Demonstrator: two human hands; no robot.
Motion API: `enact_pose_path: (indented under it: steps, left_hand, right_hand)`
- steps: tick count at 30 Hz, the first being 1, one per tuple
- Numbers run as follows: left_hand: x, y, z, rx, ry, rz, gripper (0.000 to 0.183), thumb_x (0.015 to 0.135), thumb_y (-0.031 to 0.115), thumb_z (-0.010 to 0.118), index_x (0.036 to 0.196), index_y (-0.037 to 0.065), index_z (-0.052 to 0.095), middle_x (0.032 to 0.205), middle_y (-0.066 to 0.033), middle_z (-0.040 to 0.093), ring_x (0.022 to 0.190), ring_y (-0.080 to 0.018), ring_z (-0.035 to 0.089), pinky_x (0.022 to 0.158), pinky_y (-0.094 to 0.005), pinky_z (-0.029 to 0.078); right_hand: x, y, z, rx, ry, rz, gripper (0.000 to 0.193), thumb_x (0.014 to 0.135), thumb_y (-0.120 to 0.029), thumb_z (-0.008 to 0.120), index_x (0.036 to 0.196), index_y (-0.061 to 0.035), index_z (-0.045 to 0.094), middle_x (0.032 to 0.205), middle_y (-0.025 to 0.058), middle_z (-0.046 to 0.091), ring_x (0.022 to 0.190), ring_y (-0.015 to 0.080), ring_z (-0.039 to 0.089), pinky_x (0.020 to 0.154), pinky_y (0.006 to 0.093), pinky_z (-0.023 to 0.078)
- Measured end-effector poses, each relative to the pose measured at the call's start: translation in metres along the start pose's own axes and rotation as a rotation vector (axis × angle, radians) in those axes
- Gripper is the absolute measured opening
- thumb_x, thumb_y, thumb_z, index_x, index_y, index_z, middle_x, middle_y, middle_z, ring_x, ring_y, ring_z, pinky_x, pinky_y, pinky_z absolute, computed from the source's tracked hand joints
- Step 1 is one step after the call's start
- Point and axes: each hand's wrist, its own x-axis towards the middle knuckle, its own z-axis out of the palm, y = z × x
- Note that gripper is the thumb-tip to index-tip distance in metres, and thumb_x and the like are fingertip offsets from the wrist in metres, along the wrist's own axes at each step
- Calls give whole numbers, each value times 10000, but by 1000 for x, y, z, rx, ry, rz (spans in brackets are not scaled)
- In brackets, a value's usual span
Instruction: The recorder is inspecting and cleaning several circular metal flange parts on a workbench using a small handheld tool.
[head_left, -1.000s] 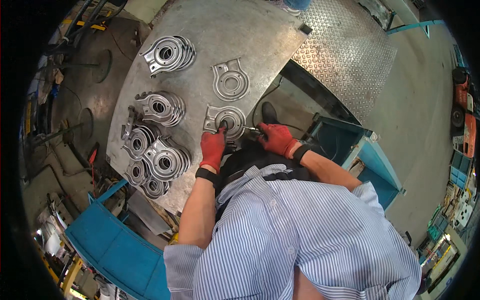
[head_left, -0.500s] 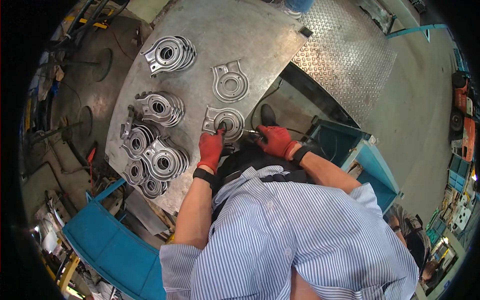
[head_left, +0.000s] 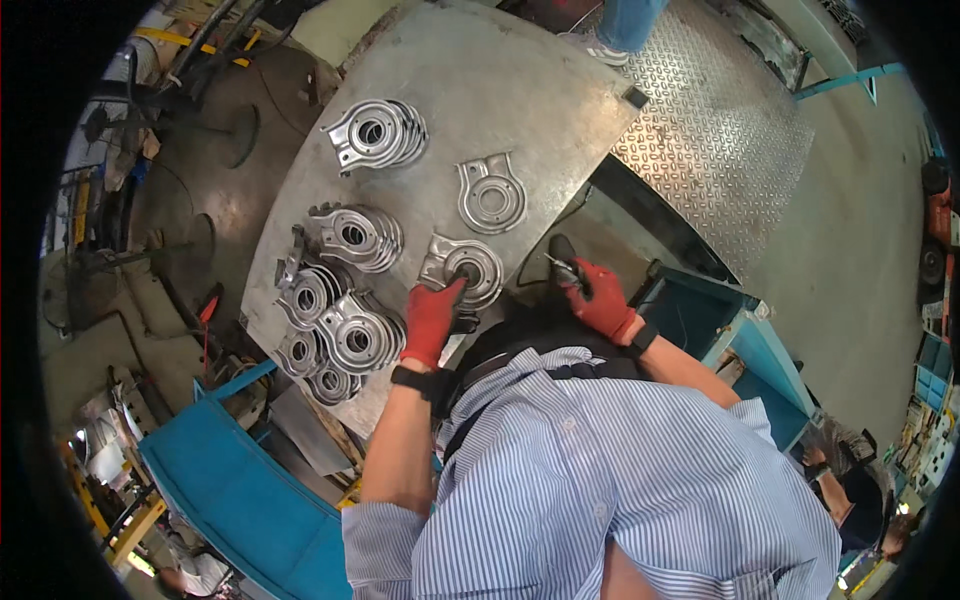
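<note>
My left hand [head_left: 432,325], in a red and black glove, grips a round stamped metal bracket [head_left: 488,262] at the table's near edge. Its fingers reach the bracket's centre hole. Farther right, my right hand [head_left: 606,304], gloved alike, is closed around a small hand tool [head_left: 562,267] with a thin metal tip. That tip points up and left, apart from the bracket; most of the tool's body is hidden in the glove. A second, flat-lying bracket [head_left: 492,202] rests just beyond the held one.
Stacks of like brackets stand on the left of the metal table [head_left: 520,90]: a far stack [head_left: 372,135], a middle stack [head_left: 355,238] and a near cluster [head_left: 358,335]. A blue bin [head_left: 770,370] is at my right, a blue panel [head_left: 240,490] at lower left. Someone's leg [head_left: 630,25] shows beyond the table.
My right hand has drawn the tool away from the bracket's edge, to the right. The left hand stays on the bracket. The whole view has shifted slightly.
</note>
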Motion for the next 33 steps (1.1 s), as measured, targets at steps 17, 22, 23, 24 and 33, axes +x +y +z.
enact_pose_path:
  steps: [17, 22, 23, 24, 33]
  left_hand:
    - [156, 110, -88, -906, 86, -76, 301, 881, 242, 597, 962, -43, 648, 843, -44, 653, 691, -164, 634, 618, -293, 519]
    - [142, 109, -56, -758, 218, 59, 245, 881, 231, 598, 916, -9, 627, 777, -39, 627, 640, -146, 571, 585, -266, 458]
    - [121, 120, -41, -573, 251, 150, 242, 877, 229, 603, 909, -10, 623, 763, -43, 620, 631, -148, 565, 581, -267, 452]
    - [104, 127, -28, -392, 281, 241, 240, 873, 227, 608, 902, -10, 618, 749, -47, 612, 623, -149, 558, 577, -269, 447]
    - [96, 72, 38, 660, 123, 314, 420, 801, 293, 653, 1076, 7, 516, 1056, -209, 593, 984, -361, 546, 831, -423, 440]
  right_hand:
    - [1, 54, -52, -139, 205, 128, 415, 802, -241, 625, 1152, -39, 531, 920, 212, 620, 862, 393, 579, 769, 441, 449]
    - [9, 50, -60, -112, 181, 212, 384, 803, -243, 616, 1132, -60, 537, 900, 214, 620, 869, 398, 576, 760, 450, 448]
    - [10, 49, -63, -105, 154, 222, 397, 803, -235, 622, 1145, -56, 532, 922, 208, 617, 879, 390, 573, 773, 441, 444]
    - [11, 48, -65, -102, 127, 231, 411, 802, -228, 628, 1159, -51, 528, 944, 203, 615, 890, 383, 570, 786, 433, 439]
    - [8, 42, -64, -120, 120, 174, 366, 797, -247, 610, 1107, -68, 536, 849, 196, 624, 824, 386, 588, 703, 451, 456]
